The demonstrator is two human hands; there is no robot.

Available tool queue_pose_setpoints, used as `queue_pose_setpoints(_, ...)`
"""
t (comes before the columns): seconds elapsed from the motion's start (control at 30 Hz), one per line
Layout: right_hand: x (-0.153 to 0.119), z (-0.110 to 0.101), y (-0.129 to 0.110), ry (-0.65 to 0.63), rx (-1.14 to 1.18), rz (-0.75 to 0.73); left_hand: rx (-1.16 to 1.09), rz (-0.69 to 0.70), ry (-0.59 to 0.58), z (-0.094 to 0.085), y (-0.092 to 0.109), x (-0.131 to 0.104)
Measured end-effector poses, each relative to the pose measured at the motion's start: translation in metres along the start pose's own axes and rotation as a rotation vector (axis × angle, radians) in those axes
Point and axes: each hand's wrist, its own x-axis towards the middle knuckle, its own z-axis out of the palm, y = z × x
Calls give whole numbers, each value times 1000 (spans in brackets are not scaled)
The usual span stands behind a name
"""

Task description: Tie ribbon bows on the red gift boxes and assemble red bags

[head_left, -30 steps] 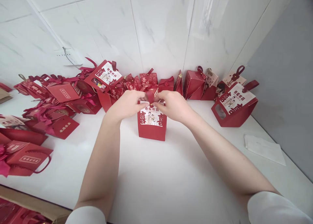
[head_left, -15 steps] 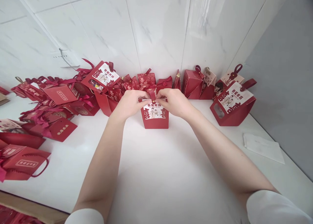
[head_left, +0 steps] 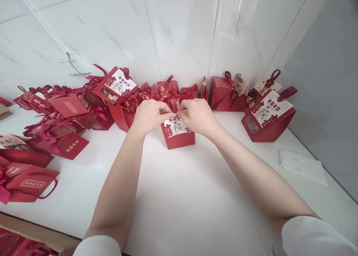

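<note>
A red gift box with a printed couple on its white label stands upright on the white table. At its top edge my left hand pinches from the left, thumb and forefinger closed by the handle. From the other side my right hand pinches the same top edge, its fingertips close to the left ones. Between the hands a dark red ribbon loop sticks up. My fingers cover part of the label and the closure.
A similar box stands at the right, near folded white paper. Several red boxes line the tiled wall. More boxes with bows crowd the left, and a cardboard carton holds red items at lower left.
The gift box has turned slightly and its lower front has shifted a little toward me. Both hands keep pinching its top. The camera view has shifted slightly.
</note>
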Motion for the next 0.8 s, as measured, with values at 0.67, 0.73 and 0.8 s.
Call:
queue_pose_setpoints(0.67, -9, -30, -10, -243, 358, -61, -227, -34, -294, -36, 5, -16)
queue_pose_setpoints(0.73, -11, -32, -11, -279, 487, -44, -176, -44, -381, -37, 2, -16)
queue_pose_setpoints(0.8, -11, -32, -12, -287, 598, -27, -124, -44, -411, -36, 1, -15)
